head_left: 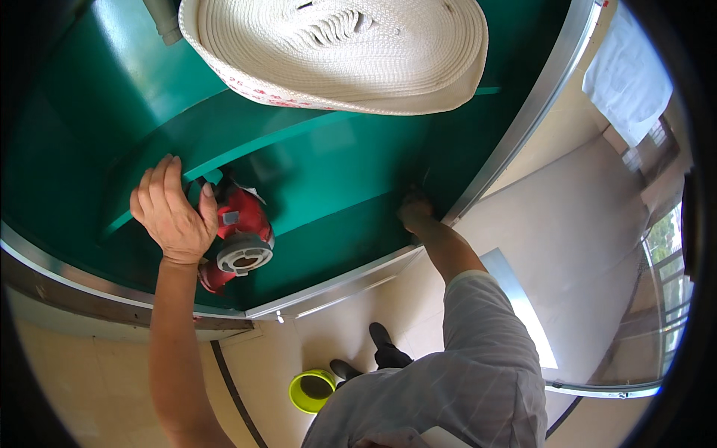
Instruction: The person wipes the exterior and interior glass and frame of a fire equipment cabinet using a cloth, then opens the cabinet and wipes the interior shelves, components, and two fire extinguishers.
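My left hand [173, 213] rests on the front edge of a green shelf [246, 147] inside a green metal cabinet. Its fingers lie stretched over the shelf, with the thumb apart from them. Just right of this hand and below the shelf is a red valve [245, 216] with a round grey outlet ring. Deep in the shaded right corner, my right hand [415, 210] is closed low against the cabinet wall. What it holds, if anything, is lost in the dark. A flattened roll of white fire hose [343, 56] lies above the shelf, at the top of the view.
A metal frame [336, 282] edges the cabinet opening. Its glazed door [567, 246] stands swung out at the right, with a white sheet [631, 75] near its top. A grey pipe [163, 19] is at the upper left. On the floor, a yellow-green bucket [302, 405] stands beside my boots.
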`<move>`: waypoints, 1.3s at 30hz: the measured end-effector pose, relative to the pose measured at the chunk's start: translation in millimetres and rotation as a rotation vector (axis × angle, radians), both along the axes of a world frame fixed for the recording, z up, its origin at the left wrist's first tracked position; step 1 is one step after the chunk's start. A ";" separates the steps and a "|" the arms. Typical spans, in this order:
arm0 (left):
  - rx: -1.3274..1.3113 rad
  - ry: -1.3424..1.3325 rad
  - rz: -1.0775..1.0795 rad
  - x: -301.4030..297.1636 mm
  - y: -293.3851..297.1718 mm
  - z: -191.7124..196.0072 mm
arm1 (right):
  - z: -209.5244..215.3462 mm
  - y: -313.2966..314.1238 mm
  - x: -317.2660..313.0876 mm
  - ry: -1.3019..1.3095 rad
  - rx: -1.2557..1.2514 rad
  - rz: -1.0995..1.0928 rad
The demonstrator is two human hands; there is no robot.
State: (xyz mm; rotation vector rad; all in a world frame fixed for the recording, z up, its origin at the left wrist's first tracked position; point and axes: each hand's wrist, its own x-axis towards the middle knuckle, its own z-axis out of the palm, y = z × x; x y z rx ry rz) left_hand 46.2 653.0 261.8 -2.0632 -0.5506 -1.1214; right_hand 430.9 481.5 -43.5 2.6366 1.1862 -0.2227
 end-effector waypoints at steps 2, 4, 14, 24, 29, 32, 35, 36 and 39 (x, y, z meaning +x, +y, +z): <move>0.013 -0.011 -0.025 9.9 -1.6 2.7 | 14.7 -10.0 0.7 0.042 -0.341 0.172; -0.004 -0.023 -0.045 15.2 -5.1 5.8 | 9.9 -5.6 1.4 0.435 -0.560 -0.066; 0.021 -0.032 -0.017 5.7 1.9 1.2 | -68.8 57.1 -176.8 0.463 0.124 0.974; -0.026 -0.028 -0.055 8.4 -3.1 4.5 | -17.4 4.0 -226.1 1.698 0.496 0.245; -0.034 -0.078 -0.062 19.9 -7.0 2.4 | 30.8 -26.8 -168.5 2.091 0.892 -0.423; -0.008 -0.097 -0.060 16.9 -11.5 5.6 | 102.4 -44.7 -138.2 1.919 1.306 -0.630; -0.034 -0.120 -0.077 27.6 -20.3 10.7 | 154.9 -63.0 -91.1 1.585 1.821 -0.364; -0.034 -0.132 -0.074 22.5 -20.0 11.8 | 185.1 -64.0 -90.6 1.435 1.988 -0.241; -0.040 -0.149 -0.079 25.8 -20.0 12.4 | 234.0 -67.5 -48.2 0.632 2.127 -0.045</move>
